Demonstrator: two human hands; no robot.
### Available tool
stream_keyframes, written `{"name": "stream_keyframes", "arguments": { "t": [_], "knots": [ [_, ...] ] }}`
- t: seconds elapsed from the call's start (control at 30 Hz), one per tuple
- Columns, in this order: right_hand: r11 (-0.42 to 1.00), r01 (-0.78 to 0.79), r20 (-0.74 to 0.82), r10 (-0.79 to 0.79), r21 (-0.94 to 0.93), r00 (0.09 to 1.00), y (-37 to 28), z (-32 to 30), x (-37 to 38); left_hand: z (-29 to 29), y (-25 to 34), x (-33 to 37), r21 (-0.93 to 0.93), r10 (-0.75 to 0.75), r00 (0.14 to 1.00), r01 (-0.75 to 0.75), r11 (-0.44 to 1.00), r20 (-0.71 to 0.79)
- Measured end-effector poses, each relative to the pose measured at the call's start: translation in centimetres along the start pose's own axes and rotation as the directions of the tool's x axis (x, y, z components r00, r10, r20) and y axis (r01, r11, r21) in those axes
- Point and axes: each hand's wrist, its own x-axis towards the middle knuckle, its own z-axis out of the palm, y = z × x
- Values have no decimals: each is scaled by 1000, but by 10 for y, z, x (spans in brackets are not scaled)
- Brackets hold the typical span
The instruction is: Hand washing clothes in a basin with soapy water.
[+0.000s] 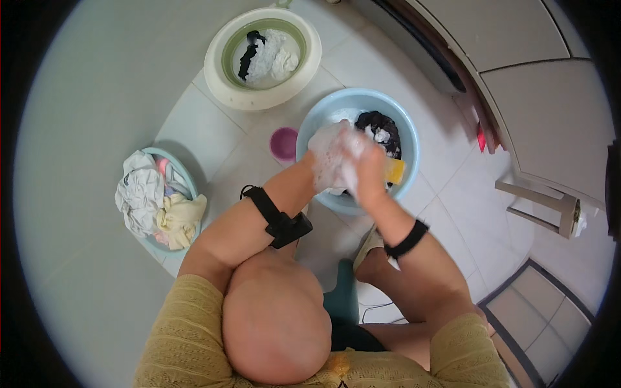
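Note:
Over a light blue basin (414, 139) on the floor, both my hands are close together with a white, foam-covered cloth (333, 161) bunched between them. Thick suds coat my left hand (323, 145), whose fingers are partly hidden as they grip the cloth. My right hand (370, 165) is closed on the same cloth from the right side, a little blurred. Inside the basin lies a dark wet garment (380, 123) with patches of foam. A yellow block (394, 171) shows beside my right hand, and I cannot tell its exact kind.
A cream-and-green tub (220, 84) with black and white laundry in water stands farther off. Left of me, a pale blue basin (187, 173) holds heaped white, yellow and pink clothes (145, 197). A small purple bowl (283, 143) touches the working basin's left side. Cabinets (550, 110) line the right.

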Motion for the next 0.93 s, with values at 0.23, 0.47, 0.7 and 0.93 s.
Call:
{"name": "stream_keyframes", "arguments": {
  "t": [0.23,0.47,0.7,0.93],
  "knots": [
    [973,156,-28,-163,-172,986,-16,-8,-4,17,16,6,-143,-181,983,173,974,-44],
    [990,-139,-14,139,-4,990,6,-11,13,19,26,5,-349,-365,931,344,872,7],
    [838,-509,110,497,196,861,47,-32,35,27,38,8,45,20,936,-38,998,352],
    [684,-700,842,241,205,482,50,-56,8,-18,16,25,-102,-177,983,180,978,40]
  ]
}}
